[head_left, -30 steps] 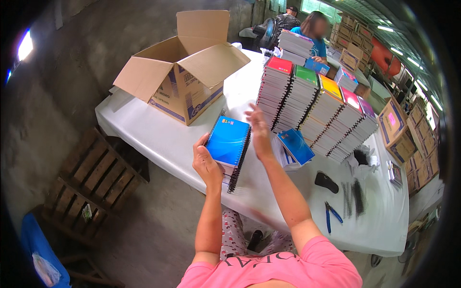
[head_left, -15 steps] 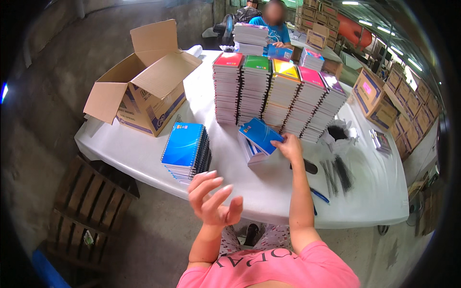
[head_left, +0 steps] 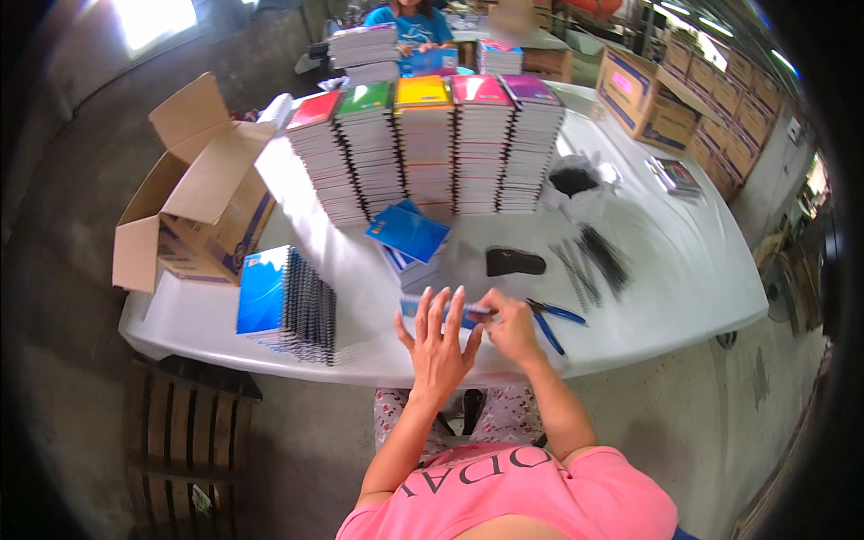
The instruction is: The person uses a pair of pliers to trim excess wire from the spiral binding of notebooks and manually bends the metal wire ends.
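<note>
At the table's near edge, my right hand (head_left: 511,329) pinches the right end of a blue-covered notebook (head_left: 416,306), which is seen nearly edge-on and partly blurred. My left hand (head_left: 438,349) is open, its fingers spread in front of the notebook; I cannot tell whether they touch it. Just beyond lies a small pile of blue-covered notebooks (head_left: 409,236), the top ones askew. To the left stands a stack of blue spiral-bound notebooks (head_left: 263,292). Blue-handled pliers (head_left: 560,315) lie spread beside my right hand.
Tall notebook stacks (head_left: 423,135) with several cover colours line the table's middle. Black spiral coils (head_left: 601,259), a dark flat oblong thing (head_left: 515,262) and a plastic bag (head_left: 576,184) lie right. Open cartons (head_left: 211,234) flank the table. Another person (head_left: 416,31) handles a blue notebook beyond.
My right hand has come back from the small pile to the near edge with a blue notebook. My left hand has moved over to it. The view has shifted.
</note>
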A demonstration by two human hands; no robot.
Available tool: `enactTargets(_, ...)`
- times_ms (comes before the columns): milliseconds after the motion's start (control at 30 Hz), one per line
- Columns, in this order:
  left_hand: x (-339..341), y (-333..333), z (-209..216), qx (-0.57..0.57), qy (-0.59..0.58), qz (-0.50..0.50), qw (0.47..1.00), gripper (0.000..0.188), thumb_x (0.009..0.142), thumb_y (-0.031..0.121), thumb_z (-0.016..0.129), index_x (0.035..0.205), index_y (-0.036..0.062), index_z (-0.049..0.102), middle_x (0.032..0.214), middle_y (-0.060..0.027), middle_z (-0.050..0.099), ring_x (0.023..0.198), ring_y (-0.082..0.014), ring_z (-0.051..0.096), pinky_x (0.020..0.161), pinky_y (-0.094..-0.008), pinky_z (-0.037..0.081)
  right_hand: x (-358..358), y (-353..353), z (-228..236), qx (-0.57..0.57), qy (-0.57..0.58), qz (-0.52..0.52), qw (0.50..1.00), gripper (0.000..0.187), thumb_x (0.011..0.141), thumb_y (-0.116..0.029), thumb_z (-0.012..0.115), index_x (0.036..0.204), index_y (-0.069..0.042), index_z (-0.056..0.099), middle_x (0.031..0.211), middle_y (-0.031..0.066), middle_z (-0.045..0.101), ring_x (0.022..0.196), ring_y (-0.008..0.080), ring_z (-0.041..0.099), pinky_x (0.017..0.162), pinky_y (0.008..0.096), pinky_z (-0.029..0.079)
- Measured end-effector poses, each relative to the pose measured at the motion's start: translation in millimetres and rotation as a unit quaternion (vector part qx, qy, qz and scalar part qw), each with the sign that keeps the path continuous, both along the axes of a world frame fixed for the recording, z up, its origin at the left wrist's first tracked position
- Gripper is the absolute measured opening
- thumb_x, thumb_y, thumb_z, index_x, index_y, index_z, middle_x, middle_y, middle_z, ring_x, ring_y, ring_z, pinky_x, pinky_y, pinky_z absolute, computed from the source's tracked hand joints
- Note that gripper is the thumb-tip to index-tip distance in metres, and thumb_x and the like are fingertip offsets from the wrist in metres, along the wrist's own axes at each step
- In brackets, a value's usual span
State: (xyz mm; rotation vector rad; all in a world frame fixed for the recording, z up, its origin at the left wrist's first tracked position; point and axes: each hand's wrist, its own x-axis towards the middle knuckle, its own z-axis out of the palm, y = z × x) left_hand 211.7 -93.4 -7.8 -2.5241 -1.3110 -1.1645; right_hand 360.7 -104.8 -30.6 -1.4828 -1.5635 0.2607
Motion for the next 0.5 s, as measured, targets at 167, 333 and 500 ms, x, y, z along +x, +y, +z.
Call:
enactTargets(167,10,14,-58,-0.001,0.025,0.019,0.999,0.065,0.067,0.062,0.069,0.103,0.0093,0.057,0.104,-0.0093,0.05,0.115,-0.0296,0.042,0.095,-0.0571,0.022,44,-23,-6,-0.103,0.021,0.152,0.983,0.039,0.075,-0.004,0.067,0.114,-0.007,0.059,0.117,0.0118,0.06,0.112,0.0244,0.057,0.092,0.0384,0.046)
enactTargets(333,20,28,-59,0.003,-0.037,0.002,0.999,0.059,0.058,0.06,0.076,0.08,0.0095,0.053,0.095,-0.0092,0.05,0.102,-0.0287,0.046,0.095,-0.0635,0.021,144,2,-13,-0.084,-0.159,-0.264,0.948,0.036,0.077,-0.016,0.068,0.112,-0.009,0.062,0.112,0.0107,0.059,0.106,0.0322,0.054,0.09,0.0422,0.045)
enactTargets(500,21,29,-42,0.026,-0.072,0.02,0.997,0.049,0.056,0.049,0.079,0.073,0.0121,0.053,0.087,-0.0037,0.051,0.093,-0.0267,0.048,0.089,-0.0543,0.028,182,11,-39,-0.135,-0.331,-0.321,0.877,0.02,0.081,-0.022,0.065,0.097,-0.009,0.066,0.099,0.0102,0.064,0.095,0.0326,0.059,0.074,0.044,0.047)
